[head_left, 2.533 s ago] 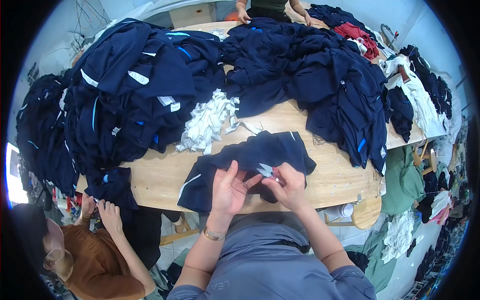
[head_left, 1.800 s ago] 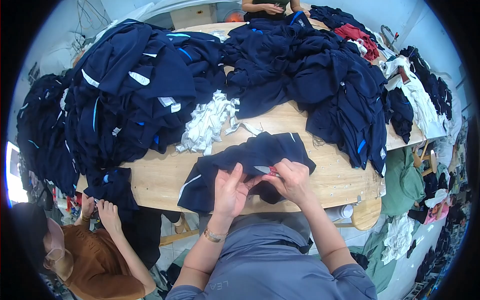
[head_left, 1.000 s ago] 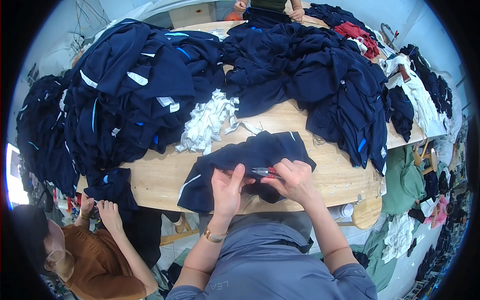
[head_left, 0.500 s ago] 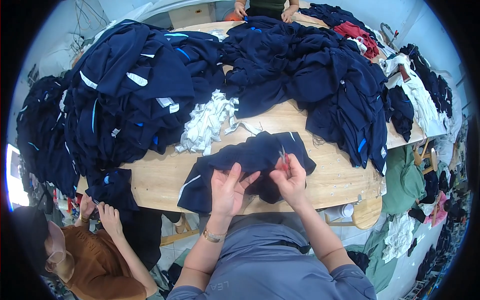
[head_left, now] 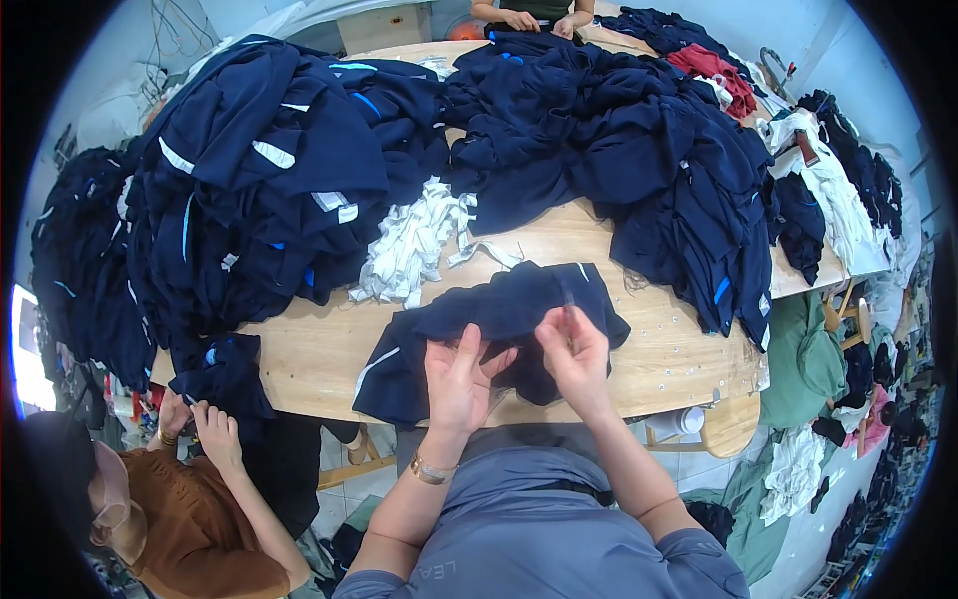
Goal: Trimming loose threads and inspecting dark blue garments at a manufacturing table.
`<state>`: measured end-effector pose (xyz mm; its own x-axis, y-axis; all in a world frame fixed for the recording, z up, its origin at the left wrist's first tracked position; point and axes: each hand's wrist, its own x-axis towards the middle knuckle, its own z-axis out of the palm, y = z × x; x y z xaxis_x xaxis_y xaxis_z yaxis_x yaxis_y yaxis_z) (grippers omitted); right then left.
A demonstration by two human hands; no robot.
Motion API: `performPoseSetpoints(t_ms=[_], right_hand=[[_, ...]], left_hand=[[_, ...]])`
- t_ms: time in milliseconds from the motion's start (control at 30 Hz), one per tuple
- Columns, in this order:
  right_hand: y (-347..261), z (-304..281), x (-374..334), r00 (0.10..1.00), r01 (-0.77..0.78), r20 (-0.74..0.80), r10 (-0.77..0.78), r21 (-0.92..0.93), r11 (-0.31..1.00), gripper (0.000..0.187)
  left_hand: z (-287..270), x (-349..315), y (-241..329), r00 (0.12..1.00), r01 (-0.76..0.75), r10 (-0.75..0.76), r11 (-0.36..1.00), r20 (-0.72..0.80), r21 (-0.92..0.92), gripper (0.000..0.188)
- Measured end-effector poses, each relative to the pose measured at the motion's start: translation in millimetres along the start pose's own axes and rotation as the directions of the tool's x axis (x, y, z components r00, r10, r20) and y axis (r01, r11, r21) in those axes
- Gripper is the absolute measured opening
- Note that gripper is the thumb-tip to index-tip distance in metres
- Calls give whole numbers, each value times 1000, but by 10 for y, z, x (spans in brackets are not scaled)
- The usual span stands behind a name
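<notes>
A navy garment piece [head_left: 499,307] with a white stripe near its left end lies rumpled at the table's front, before me. My left hand [head_left: 457,384] rests against its near edge, palm turned up, thumb raised and fingers apart. Beside it, my right hand [head_left: 576,359] is closed on a small pair of thread snips [head_left: 569,292], whose blade points away from me over the cloth. Motion smears the snips, and the fingers cover most of their handle. Loose thread, if any, is too fine to make out.
A tall heap of navy garments [head_left: 269,150] fills the left of the wooden table [head_left: 559,240]; another heap [head_left: 619,120] lies at the back right. White strips [head_left: 414,245] are piled between them. A co-worker [head_left: 190,509] handles navy cloth at left; another person's hands [head_left: 539,22] work across the table.
My right hand has shifted slightly left and turned, so the snips' red handle no longer shows. The far person's hands have come closer together. My left hand and the garment stay nearly still.
</notes>
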<state>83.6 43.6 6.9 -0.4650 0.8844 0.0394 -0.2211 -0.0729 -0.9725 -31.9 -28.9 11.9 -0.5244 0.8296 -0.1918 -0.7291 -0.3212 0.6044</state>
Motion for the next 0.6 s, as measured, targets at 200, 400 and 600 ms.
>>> performPoseSetpoints(t_ms=[200, 400, 600], right_hand=[[6, -115, -24, 995, 80, 67, -80, -3, 997, 9], [65, 35, -32, 991, 129, -17, -136, -229, 965, 14], [89, 123, -16, 983, 181, 57, -173, -401, 898, 17]], left_hand=[[-37, 44, 9, 993, 78, -70, 994, 97, -79, 18], [-71, 33, -103, 995, 23, -17, 998, 95, -59, 17], [-117, 40, -158, 996, -11, 18, 997, 83, -78, 16]])
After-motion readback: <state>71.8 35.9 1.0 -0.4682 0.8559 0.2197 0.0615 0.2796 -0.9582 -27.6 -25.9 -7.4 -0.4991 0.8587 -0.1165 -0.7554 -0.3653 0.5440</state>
